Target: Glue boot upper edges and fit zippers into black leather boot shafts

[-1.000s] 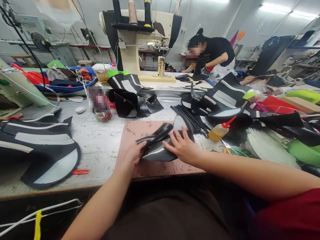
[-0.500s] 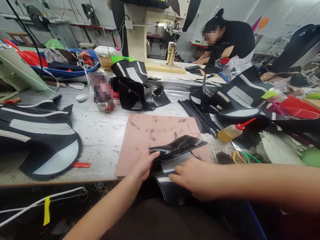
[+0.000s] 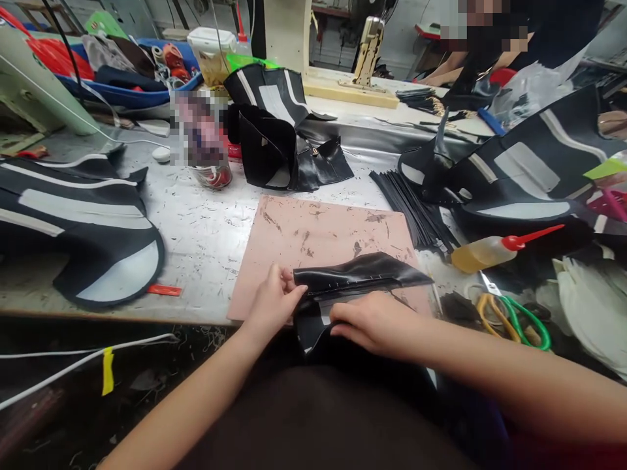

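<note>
A scuffed silver-grey metal worktable [image 3: 196,251] runs across the workshop, with one cream sewing-machine base [image 3: 337,91] behind it and one other person [image 3: 558,32] in dark clothing at the upper right. On the table lies one pinkish, knife-scarred rectangular board [image 3: 294,228].

Across its near edge sits one folded black leather piece [image 3: 355,271] with a zip-like seam, its lower part hanging past the board towards the person's lap. Two hands hold it: the left hand [image 3: 274,297] pinches its left end, thumb against fingers; the right hand [image 3: 372,320] has its fingers curled closed on the nearer flap.

To the right are one translucent bottle of amber liquid with a red spout [image 3: 477,254], one pair of scissors with two loops — one orange, one green — [image 3: 503,299] and one bundle of thin black strips [image 3: 411,209], too many to count. One red strip [image 3: 165,290] lies at the left.
</note>
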The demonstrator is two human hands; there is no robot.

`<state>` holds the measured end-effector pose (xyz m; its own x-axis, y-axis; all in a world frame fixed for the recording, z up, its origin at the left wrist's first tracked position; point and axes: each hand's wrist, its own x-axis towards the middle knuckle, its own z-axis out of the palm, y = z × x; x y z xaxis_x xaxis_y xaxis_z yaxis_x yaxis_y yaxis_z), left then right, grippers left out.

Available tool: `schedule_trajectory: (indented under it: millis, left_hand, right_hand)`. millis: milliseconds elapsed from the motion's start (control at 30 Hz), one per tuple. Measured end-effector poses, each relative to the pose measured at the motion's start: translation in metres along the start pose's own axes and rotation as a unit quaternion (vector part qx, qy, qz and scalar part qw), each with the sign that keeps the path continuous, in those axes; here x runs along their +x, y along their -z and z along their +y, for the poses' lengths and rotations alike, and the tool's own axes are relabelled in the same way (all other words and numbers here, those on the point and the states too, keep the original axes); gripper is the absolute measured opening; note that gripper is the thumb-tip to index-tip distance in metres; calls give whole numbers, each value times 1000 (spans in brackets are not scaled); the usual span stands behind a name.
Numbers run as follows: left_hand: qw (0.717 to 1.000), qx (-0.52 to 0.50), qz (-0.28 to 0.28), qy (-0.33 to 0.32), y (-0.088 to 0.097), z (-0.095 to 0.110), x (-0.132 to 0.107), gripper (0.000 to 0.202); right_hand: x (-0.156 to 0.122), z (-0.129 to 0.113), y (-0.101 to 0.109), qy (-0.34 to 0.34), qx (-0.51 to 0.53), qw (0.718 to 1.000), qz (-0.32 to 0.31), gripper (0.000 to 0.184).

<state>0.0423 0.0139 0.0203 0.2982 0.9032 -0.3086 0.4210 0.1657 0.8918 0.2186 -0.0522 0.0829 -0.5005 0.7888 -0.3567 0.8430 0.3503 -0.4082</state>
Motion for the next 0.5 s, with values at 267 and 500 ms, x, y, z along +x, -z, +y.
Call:
schedule_trajectory:
  millis: [267,500]
  left_hand:
    - [976,201,-79,-35,3,7,-1,19]
    - [934,334,-91,-87,3,11,-1,13]
  right_hand:
    - [18,-1,-4,29,-28,998,49,21]
    - [28,1,-9,-37,-12,999,24,20]
